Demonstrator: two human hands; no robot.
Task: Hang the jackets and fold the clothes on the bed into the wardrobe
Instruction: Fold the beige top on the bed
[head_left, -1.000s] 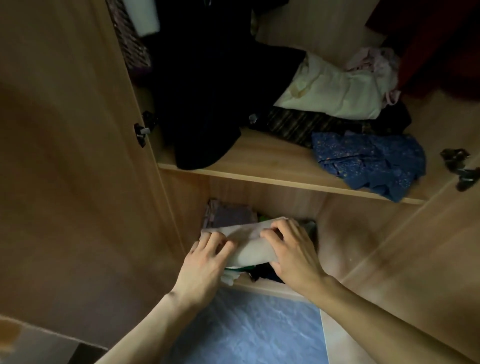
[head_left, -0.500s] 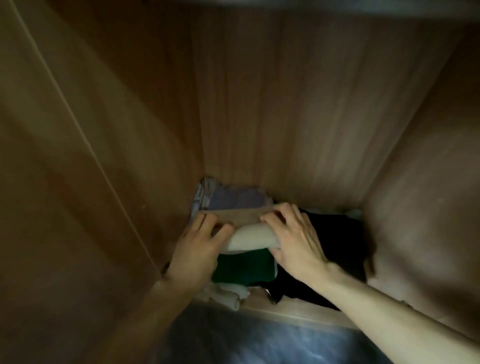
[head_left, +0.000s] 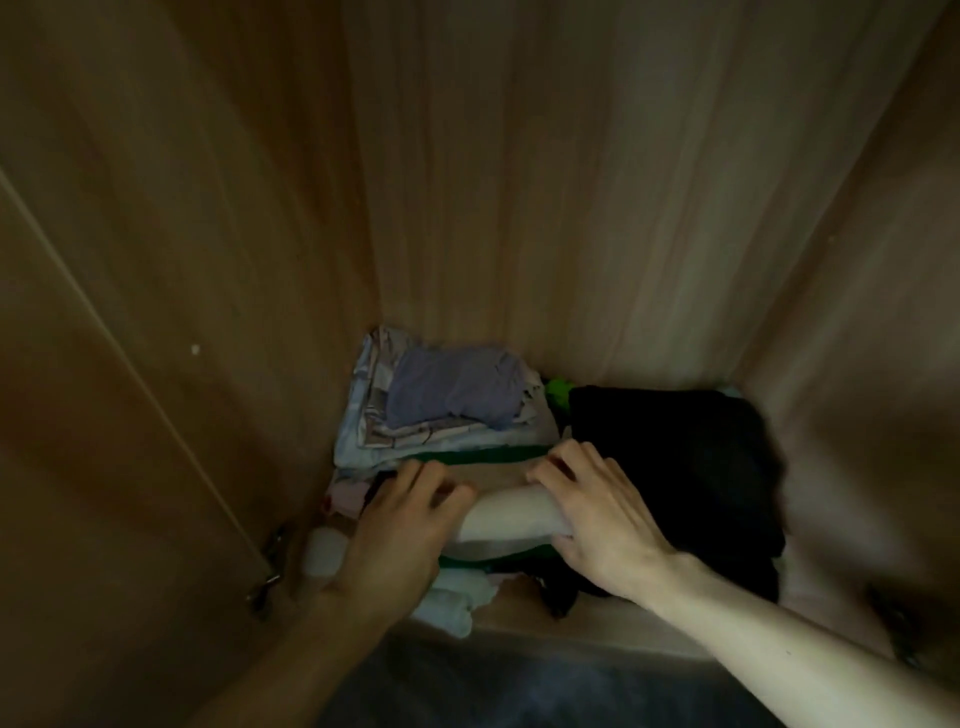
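Hands: two, both on one beige fold (head_left: 498, 514).
- My left hand (head_left: 395, 530): fingers (head_left: 415, 475) curled over the fold's left end.
- My right hand (head_left: 597, 519): fingers (head_left: 561, 462) curled over its right end, thumb on the near side.

Fold: lies on a green layer (head_left: 483, 457) on the wardrobe (head_left: 519, 182) floor.

Far left, touching: one pale stack (head_left: 374, 431), topped by one lilac cloth (head_left: 452, 389).

Right, against my right hand: one black pile (head_left: 670, 467).

Near edge: one white cloth (head_left: 452, 597).

Left: one door (head_left: 104, 415), one hinge (head_left: 270, 566).
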